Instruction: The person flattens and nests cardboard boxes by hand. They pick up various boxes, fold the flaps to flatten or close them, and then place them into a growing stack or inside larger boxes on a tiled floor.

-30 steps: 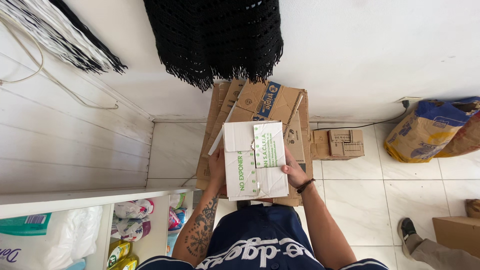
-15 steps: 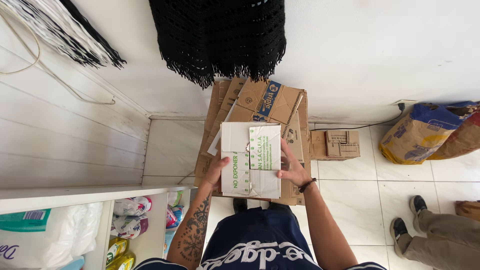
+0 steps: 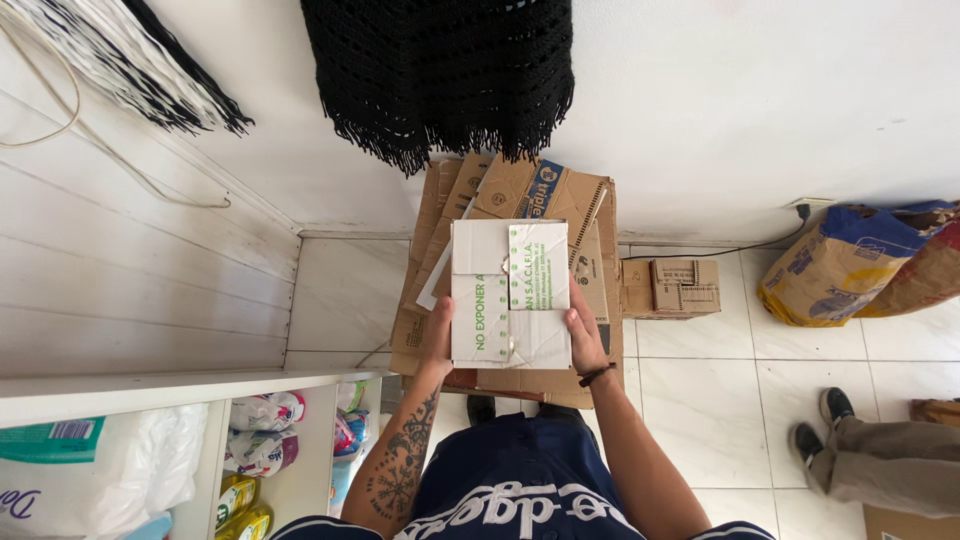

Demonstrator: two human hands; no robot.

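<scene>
Shelf at far left: white shelf unit [image 3: 150, 385] with soft packs, wrapped bundles and yellow bottles in its compartments.
Left hand [image 3: 438, 335]: pressed flat against the left edge of the white box, thumb on the top face, fingers curled under and hidden.
White box [image 3: 510, 292]: flattened white cardboard with green print, held level in front of the chest, caught between both hands; lower left and lower right edges in the grips, upper half free.
Right hand [image 3: 585, 340]: clasped on the right edge of the box, thumb lying on top, fingers out of sight beneath; dark band at the wrist.
Under the box: stack of flattened brown cartons [image 3: 530, 200] leaning at the wall, just beyond the hands.
Above: black fringed cloth [image 3: 440, 70] hanging on the wall.
Further right: small brown carton [image 3: 685, 287] on the tiled floor, then a paper sack [image 3: 850, 265].
Bottom right: another person's leg and shoe [image 3: 835, 405].
</scene>
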